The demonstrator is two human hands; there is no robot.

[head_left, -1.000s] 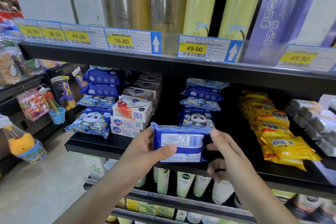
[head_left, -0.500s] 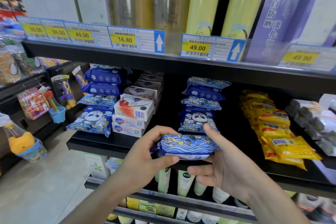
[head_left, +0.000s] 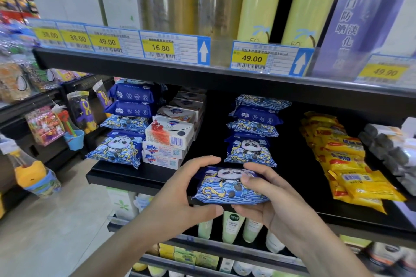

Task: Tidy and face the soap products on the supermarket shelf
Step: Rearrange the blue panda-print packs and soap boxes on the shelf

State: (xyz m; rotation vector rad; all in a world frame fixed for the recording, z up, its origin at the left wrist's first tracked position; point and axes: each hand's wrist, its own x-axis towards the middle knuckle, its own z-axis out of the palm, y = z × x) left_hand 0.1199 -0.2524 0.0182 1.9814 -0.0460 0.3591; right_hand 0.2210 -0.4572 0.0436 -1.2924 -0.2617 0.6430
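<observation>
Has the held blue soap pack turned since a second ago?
Yes. The soap pack flipped from barcode side to panda front, staying at the shelf edge.

I have only one view, from the head camera: it faces forward and slightly down at the black shelf (head_left: pixel 139 177), close in, with both hands near the lens at the lower middle.

Soap pack turned panda side up

The soap pack (head_left: pixel 230 186) showed its white barcode back a second ago, then its edge; now its panda front faces up. The left hand (head_left: pixel 180 195) and right hand (head_left: pixel 267 200) have shifted to its ends, seemingly lowering it toward the shelf (head_left: pixel 139 177) edge.
</observation>
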